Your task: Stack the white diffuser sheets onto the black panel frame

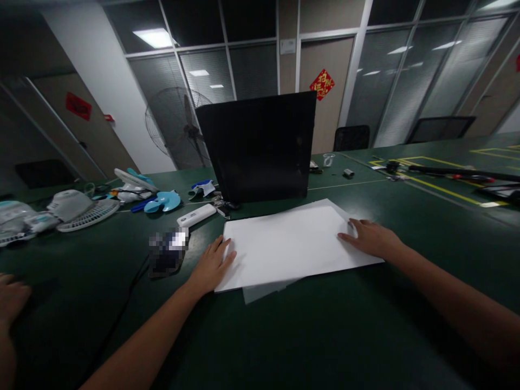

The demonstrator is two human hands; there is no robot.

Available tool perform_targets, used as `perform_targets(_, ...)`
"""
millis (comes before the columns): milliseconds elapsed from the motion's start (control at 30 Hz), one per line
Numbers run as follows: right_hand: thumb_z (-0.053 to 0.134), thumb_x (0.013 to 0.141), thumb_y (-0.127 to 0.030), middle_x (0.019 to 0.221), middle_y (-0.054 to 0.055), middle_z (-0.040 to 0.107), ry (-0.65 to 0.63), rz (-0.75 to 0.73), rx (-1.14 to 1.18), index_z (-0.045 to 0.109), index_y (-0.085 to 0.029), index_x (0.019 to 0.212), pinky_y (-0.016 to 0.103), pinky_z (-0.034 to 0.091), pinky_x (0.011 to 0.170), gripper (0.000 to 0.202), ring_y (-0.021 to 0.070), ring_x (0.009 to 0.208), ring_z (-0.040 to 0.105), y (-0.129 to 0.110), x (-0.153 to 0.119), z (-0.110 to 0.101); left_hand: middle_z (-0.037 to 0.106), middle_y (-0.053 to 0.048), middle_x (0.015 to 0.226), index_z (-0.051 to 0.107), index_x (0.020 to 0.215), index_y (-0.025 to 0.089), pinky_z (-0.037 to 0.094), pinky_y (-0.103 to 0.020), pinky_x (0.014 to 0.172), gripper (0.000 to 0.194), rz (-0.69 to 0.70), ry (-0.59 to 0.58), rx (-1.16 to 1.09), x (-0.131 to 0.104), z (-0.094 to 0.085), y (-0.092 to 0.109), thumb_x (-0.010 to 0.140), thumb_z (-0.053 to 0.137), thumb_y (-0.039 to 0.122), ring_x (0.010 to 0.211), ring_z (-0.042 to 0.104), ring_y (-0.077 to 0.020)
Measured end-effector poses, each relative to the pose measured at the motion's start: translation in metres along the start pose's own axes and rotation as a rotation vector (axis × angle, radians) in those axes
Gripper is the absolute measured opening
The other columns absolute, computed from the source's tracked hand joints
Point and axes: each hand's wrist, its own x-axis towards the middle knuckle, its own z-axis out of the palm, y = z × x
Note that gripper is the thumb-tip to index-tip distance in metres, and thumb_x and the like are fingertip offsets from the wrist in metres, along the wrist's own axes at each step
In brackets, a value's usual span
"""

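Note:
A wide white sheet or board point(284, 244) lies flat on the dark green table, with translucent sheets point(260, 292) poking out from beneath its near edge. My left hand point(210, 266) rests on its left edge, fingers apart. On the right edge lies my right hand point(370, 238), its fingers spread over the corner area. Behind the white sheet stands a large black panel point(262, 149), upright and leaning slightly.
Left of the sheet are a pixelated device point(167, 252) with a cable, a white stick-shaped device point(197, 215), blue fan blades point(163, 202) and white fan parts point(87, 211). Another person's hand point(14, 295) is at the far left. Black rods point(459, 171) lie right.

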Motion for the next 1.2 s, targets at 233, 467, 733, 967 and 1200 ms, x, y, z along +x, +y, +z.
perform_targets(233,0.033,0.083,-0.093,0.14,0.031,0.057,0.035,0.05,-0.083,0.051,-0.007,0.151,0.059,0.047,0.102,0.112,0.046,0.126,0.057,-0.009,-0.008,-0.004,0.03,-0.017,0.171,0.043,0.159,0.017,0.026,-0.057,0.127,0.079,-0.015,-0.02,0.01,0.003,0.003,-0.004,0.101,0.032,0.07,0.158,0.028,-0.0365)
perform_targets(467,0.039,0.085,-0.091,0.149,0.028,0.051,0.104,0.06,-0.047,0.05,-0.011,0.153,0.059,0.04,0.109,0.106,0.0451,0.136,0.048,-0.006,0.005,0.002,0.026,-0.018,0.172,0.04,0.16,0.016,0.024,-0.058,0.127,0.084,-0.036,-0.071,0.022,0.005,0.002,-0.004,0.098,0.034,0.072,0.159,0.024,-0.0377)
perform_targets(733,0.051,0.097,-0.053,0.129,0.02,0.069,0.08,0.191,0.159,0.05,-0.012,0.152,0.043,0.05,0.1,0.069,0.0325,0.118,0.066,0.015,0.01,-0.009,0.03,-0.019,0.171,0.042,0.159,0.015,0.028,-0.058,0.126,0.082,-0.023,-0.035,0.04,0.006,0.005,-0.007,0.099,0.037,0.07,0.157,0.03,-0.0375)
perform_targets(967,0.053,0.095,-0.04,0.107,0.012,0.077,-0.009,0.197,0.254,0.066,-0.017,0.134,0.034,0.055,0.081,0.047,0.0242,0.093,0.073,0.019,0.008,-0.023,0.033,-0.018,0.169,0.043,0.159,0.016,0.028,-0.058,0.126,0.08,-0.01,-0.009,0.023,0.005,0.006,-0.007,0.101,0.033,0.069,0.157,0.031,-0.0369)
perform_targets(1200,0.065,0.087,-0.043,0.098,0.012,0.078,-0.138,0.214,0.271,0.076,-0.017,0.115,0.033,0.056,0.07,0.04,0.0248,0.082,0.074,0.023,0.012,-0.02,0.031,-0.017,0.17,0.044,0.158,0.017,0.026,-0.056,0.127,0.079,-0.004,-0.029,0.025,0.004,0.003,-0.006,0.1,0.034,0.07,0.157,0.03,-0.037)
